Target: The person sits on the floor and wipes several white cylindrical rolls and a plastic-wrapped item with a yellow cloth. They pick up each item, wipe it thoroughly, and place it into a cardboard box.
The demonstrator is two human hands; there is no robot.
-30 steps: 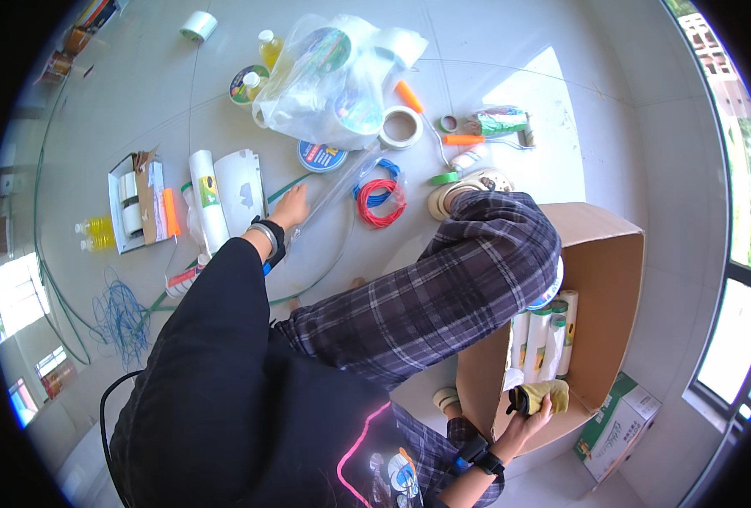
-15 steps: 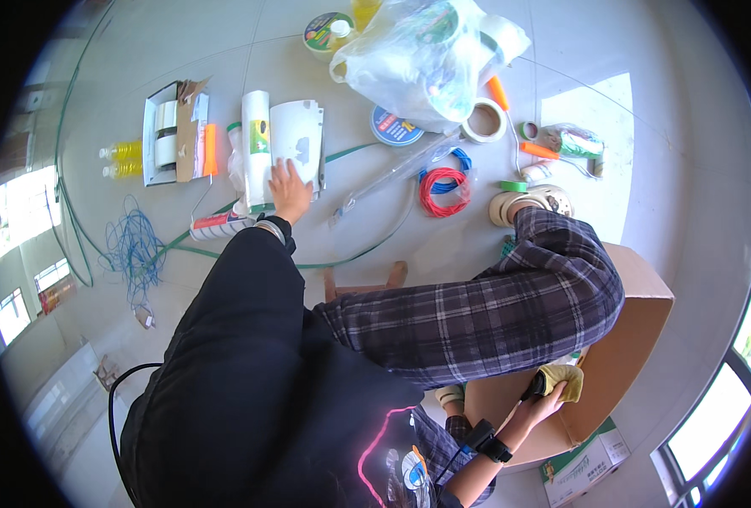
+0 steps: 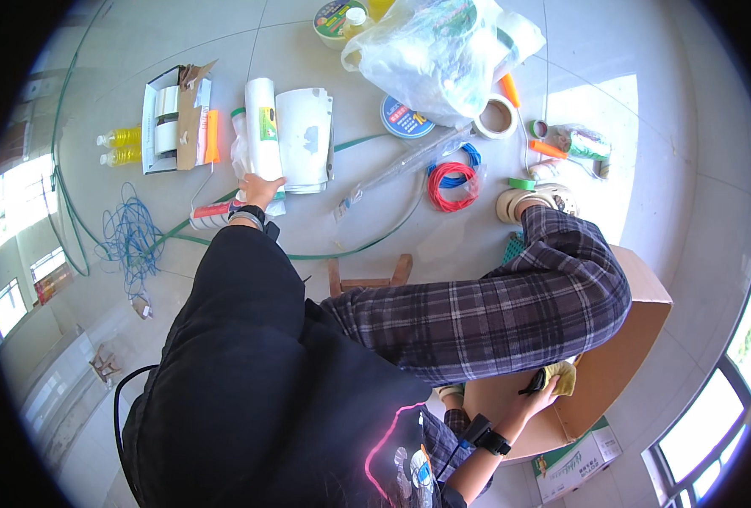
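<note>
My left hand (image 3: 262, 191) is closed over the near end of a white roll with a green label (image 3: 263, 127), thumb at its right side and fingers at its left. Flat white sheets (image 3: 303, 140) lie right of the roll, and a clear-wrapped item with a green cap (image 3: 239, 140) lies left of it. Below that, a red-and-white tube (image 3: 212, 215) rests on the floor. Low on the right, my right hand (image 3: 543, 396) grips a yellowish cloth-like item with a black part (image 3: 564, 380) at the open cardboard box (image 3: 617, 347); its exact kind is unclear.
A filled plastic bag (image 3: 435, 59), tape roll (image 3: 496, 117) and red wire coil (image 3: 452, 188) lie ahead. An open carton (image 3: 162, 127) and yellow bottles (image 3: 121, 147) stand left, near tangled blue string (image 3: 130, 233). A wooden stool (image 3: 367, 279) is beside my leg.
My left hand has moved left and nearer, from the white sheets to the roll's near end, and closed there. The right hand keeps its hold on the yellowish item. The view has shifted slightly.
</note>
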